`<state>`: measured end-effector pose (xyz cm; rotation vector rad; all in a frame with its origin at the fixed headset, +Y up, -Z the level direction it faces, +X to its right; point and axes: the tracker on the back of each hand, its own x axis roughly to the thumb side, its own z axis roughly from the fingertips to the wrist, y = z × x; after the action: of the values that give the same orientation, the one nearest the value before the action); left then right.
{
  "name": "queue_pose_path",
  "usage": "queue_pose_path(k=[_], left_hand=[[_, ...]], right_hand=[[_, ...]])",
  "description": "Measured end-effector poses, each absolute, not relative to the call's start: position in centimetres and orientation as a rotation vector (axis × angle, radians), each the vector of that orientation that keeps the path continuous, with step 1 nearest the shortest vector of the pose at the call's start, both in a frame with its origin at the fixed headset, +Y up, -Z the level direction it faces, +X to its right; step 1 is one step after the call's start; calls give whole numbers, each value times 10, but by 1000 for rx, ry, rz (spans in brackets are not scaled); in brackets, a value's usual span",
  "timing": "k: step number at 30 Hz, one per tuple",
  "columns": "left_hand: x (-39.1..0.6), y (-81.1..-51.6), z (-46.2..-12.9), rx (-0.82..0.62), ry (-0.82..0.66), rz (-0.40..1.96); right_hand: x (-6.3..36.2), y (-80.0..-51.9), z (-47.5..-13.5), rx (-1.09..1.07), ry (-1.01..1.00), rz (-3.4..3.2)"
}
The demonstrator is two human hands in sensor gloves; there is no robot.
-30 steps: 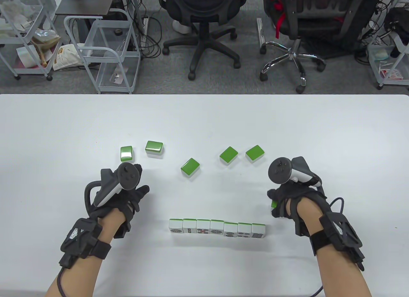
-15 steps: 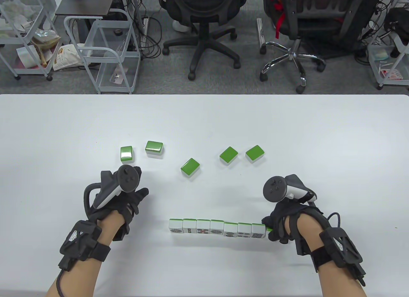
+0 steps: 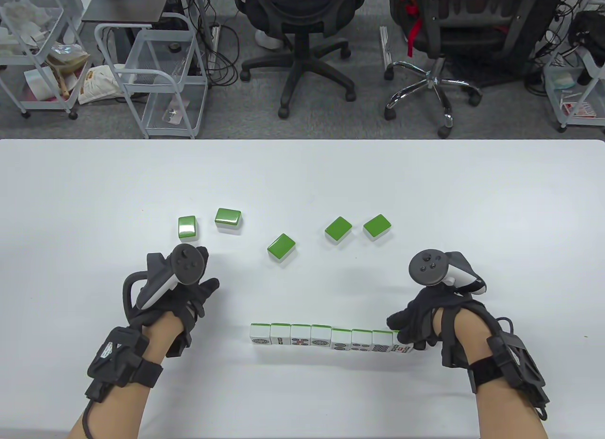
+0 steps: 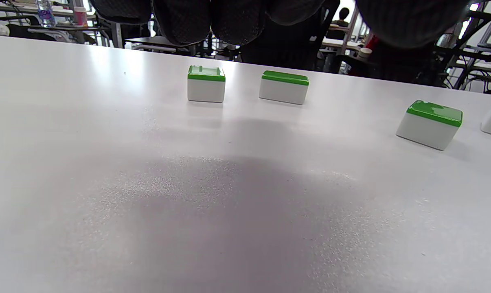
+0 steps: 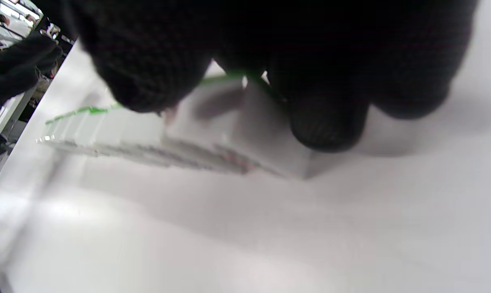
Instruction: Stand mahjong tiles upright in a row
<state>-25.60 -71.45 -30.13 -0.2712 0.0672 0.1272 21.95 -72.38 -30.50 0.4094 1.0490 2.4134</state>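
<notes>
A row of several upright green-backed mahjong tiles (image 3: 321, 337) stands near the table's front, faces toward me. My right hand (image 3: 416, 323) pinches one more tile (image 3: 401, 348) upright against the row's right end; the right wrist view shows my fingers (image 5: 327, 118) on top of that tile (image 5: 245, 134). Several tiles lie face down farther back (image 3: 281, 246), (image 3: 338, 229), (image 3: 377, 227), (image 3: 228, 219), (image 3: 187, 227). My left hand (image 3: 189, 288) rests open on the table, just in front of the leftmost flat tile, holding nothing. The left wrist view shows flat tiles (image 4: 206, 83) ahead.
The white table (image 3: 302, 174) spans the view. Beyond its far edge are two office chairs (image 3: 302, 37) and metal wire carts (image 3: 156, 75) on the floor.
My right hand moved down and left from beside the row to its right end, carrying a tile, and set it upright against the last tile. My left hand stayed still.
</notes>
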Motion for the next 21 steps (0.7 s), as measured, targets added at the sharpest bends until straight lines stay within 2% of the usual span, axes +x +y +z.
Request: queue_pose_path(k=[5,8,11,15,21], left_hand=[[-257,-714,-301,-269,71,137],[-258,-713,-301,-269,72,138],[-260,-712,-302,-266,77,149],[-261,-713,-303,-271,84,148],[-260,-714,-304,-269,75,148]], right_hand=[[209,-689,-332,311,695,2790],[196,-683,-355,218,551,2963],[177,-689,-384,111,479,3034],[151,-709,-418,15,515,3102],[133,-732,-448,-26,519,3218]])
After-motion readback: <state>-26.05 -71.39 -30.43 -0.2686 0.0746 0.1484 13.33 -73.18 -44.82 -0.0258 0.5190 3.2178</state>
